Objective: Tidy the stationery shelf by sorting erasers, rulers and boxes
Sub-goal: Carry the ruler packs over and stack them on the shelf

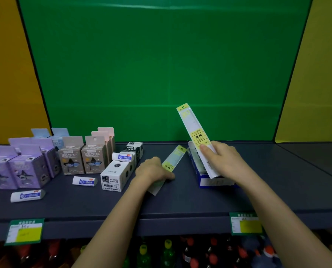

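My right hand (222, 160) grips a packaged ruler (195, 132) with a yellow label, tilted up to the left above a blue and white open box (205, 181). My left hand (153, 169) rests on a second packaged ruler (175, 156) that lies flat on the dark shelf (180, 202). White refill boxes (112, 176) stand left of that hand. One eraser (122, 157) lies on top of them, and two more erasers (84, 181) (27, 195) lie on the shelf.
Purple boxes (16, 169), beige boxes (83, 158) and pale blue boxes (51, 134) stand in rows at the shelf's left. Green price tags (24, 231) (246, 223) hang on the front edge. Bottles (167, 252) fill the shelf below. A green backdrop stands behind.
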The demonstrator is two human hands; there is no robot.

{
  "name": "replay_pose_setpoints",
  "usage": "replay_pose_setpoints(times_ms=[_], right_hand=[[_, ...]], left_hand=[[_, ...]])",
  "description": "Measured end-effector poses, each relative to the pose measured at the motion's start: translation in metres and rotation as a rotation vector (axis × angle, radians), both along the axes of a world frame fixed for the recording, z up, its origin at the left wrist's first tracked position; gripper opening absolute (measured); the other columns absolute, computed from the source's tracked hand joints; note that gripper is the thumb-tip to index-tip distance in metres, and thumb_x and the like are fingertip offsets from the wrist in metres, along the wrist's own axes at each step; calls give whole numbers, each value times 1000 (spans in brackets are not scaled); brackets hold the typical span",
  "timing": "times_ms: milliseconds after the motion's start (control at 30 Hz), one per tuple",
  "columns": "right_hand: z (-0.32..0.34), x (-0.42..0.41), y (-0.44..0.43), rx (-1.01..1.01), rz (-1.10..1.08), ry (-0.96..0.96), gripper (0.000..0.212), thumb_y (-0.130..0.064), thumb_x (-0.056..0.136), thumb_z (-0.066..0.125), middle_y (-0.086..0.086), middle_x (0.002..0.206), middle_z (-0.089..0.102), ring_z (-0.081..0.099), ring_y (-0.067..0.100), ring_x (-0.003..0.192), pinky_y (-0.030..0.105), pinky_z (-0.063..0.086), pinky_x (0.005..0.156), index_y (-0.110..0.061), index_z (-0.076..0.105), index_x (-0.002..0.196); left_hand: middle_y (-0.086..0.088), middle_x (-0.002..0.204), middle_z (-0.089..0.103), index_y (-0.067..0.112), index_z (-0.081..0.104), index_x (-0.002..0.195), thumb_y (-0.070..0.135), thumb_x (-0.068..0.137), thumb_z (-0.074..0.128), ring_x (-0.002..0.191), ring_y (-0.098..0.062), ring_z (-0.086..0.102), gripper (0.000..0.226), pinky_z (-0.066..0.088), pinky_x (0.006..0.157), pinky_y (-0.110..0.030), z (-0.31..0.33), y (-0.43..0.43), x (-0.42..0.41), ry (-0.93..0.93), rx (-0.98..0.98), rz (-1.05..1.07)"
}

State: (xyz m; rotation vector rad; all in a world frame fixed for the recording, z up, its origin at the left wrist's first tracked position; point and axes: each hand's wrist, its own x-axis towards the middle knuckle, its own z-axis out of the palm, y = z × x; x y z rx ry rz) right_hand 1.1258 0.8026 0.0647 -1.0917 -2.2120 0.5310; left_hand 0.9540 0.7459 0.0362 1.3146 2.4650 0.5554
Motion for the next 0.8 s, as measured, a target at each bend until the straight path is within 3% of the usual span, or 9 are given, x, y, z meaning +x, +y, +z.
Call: replay_pose_setpoints(times_ms=[100, 200, 333, 467, 600, 700, 800], right_hand=[[-1, 2, 2, -14, 19, 9, 29, -41, 94, 37, 2, 86, 56, 52, 26, 87, 30, 33, 67, -19, 53, 88], [-1, 5, 4, -39, 25, 20, 34, -39, 95, 36, 5, 97, 59, 54, 27, 96, 30, 36, 73, -15, 59, 104], [0, 10, 6, -108, 33, 112, 35, -36, 95, 36, 9, 106, 62, 55, 28, 100, 33, 39, 78, -11, 58, 106], [2, 7, 2, -209, 95, 234, 29, -31, 94, 37, 5, 99, 60, 55, 24, 94, 32, 38, 74, -11, 56, 103], [1, -11, -14, -314, 218, 334, 21, -23, 92, 38, 1, 75, 50, 47, 19, 70, 33, 35, 66, -9, 49, 82], [2, -31, -33, -354, 332, 391, 19, -25, 92, 41, 3, 80, 55, 49, 18, 72, 32, 34, 64, -11, 55, 91], [3, -58, -58, -382, 433, 406, 17, -27, 93, 44, 4, 91, 65, 58, 18, 79, 34, 44, 70, -19, 59, 96]], left_hand=[[-7, 98, 51, 11, 44, 90, 35, 74, 64, 91, -26, 50, 35, 41, 75, -31, -2, -1, -1, -30, 39, -22], [-16, 112, 59, 5, 54, 98, 26, 82, 55, 101, -33, 56, 27, 43, 79, -33, -3, -4, -2, 23, 101, -80], [-22, 116, 57, -1, 51, 107, 19, 91, 44, 107, -36, 53, 27, 42, 87, -38, 12, -18, 6, -6, 331, -66], [-15, 106, 58, 3, 54, 102, 18, 93, 36, 92, -25, 53, 25, 40, 77, -33, 32, -43, 8, -218, 536, -57], [-3, 88, 60, 18, 56, 85, 17, 94, 38, 76, -16, 54, 20, 42, 72, -28, 42, -82, -1, -518, 671, -15], [-2, 91, 63, 21, 56, 82, 19, 94, 40, 79, -16, 56, 20, 41, 74, -30, 42, -109, -21, -524, 725, 74], [6, 89, 61, 25, 55, 79, 19, 95, 39, 83, -13, 57, 23, 43, 74, -29, 37, -139, -48, -491, 785, 169]])
